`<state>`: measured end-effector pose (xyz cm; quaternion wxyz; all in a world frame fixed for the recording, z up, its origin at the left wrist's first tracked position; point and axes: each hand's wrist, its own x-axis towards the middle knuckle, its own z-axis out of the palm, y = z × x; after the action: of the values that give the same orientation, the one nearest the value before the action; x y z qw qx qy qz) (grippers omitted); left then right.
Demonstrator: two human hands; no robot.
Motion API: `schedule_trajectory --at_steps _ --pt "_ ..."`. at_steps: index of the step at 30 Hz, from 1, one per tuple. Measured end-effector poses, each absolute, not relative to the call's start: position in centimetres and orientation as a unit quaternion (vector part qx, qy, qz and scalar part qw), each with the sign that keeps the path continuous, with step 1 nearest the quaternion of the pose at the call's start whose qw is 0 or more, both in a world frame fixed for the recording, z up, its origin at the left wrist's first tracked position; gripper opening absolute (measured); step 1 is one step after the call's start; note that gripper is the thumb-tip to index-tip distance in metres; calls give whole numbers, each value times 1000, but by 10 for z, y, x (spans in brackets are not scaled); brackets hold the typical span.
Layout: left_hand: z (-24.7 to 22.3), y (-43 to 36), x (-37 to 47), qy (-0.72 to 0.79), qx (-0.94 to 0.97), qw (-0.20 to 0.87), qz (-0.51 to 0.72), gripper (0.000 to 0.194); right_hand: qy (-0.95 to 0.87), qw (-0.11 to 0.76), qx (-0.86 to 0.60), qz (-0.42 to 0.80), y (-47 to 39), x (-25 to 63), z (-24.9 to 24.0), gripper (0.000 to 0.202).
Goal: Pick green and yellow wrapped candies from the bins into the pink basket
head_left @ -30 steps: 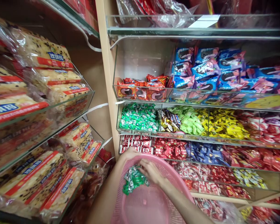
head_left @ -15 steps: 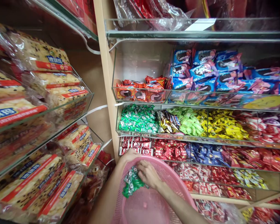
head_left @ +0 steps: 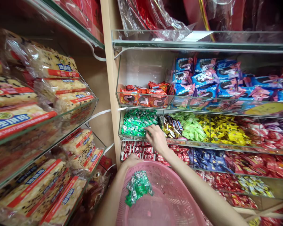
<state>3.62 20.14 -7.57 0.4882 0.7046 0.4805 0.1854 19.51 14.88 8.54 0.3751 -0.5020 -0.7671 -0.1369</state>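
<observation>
A pink plastic basket (head_left: 179, 185) is tilted in front of me, with my left hand (head_left: 132, 160) closed on its far rim. Inside it lies a small heap of green-wrapped candies (head_left: 139, 187). My right hand (head_left: 156, 138) is up at the front edge of the shelf bin full of green-wrapped candies (head_left: 139, 121). Its fingers are loosely bent and apart, and I see nothing held in them. Part of the bin's front glass is behind that hand.
Gold and brown candy bars (head_left: 173, 127), light green candies (head_left: 191, 125) and yellow candies (head_left: 226, 130) fill neighbouring bins. Red biscuit packets (head_left: 145, 94) and blue ones (head_left: 206, 77) sit above. Packaged pastries (head_left: 37, 185) crowd glass shelves at left. A wooden post (head_left: 109, 78) stands between.
My right hand has left the candies in the basket and moved up to the green candy bin. My left hand still holds the rim. The view has shifted slightly.
</observation>
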Motion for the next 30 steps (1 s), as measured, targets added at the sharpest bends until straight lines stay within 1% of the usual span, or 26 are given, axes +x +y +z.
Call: schedule_trajectory --at_steps 2,4,7,14,18,22,26,30 --pt "-76 202 36 473 715 483 178 48 -778 302 -531 -145 158 200 97 27" --pt "-77 202 36 469 720 481 175 49 -795 248 -536 -141 164 202 102 28" --pt "-79 203 36 467 723 477 177 50 -803 231 -533 -134 169 205 101 30" --pt "-80 203 36 469 724 476 171 48 -806 257 -524 -96 175 207 97 31" --pt "-77 202 35 469 727 470 176 45 -805 267 -521 -95 178 208 97 33" --pt "-74 200 35 467 725 471 185 47 -805 327 -491 -67 181 210 95 32" --pt "-74 199 36 471 719 478 183 45 -793 393 -465 -23 183 211 96 32" --pt "-71 198 35 472 716 479 186 45 -768 456 -449 16 178 209 104 31"
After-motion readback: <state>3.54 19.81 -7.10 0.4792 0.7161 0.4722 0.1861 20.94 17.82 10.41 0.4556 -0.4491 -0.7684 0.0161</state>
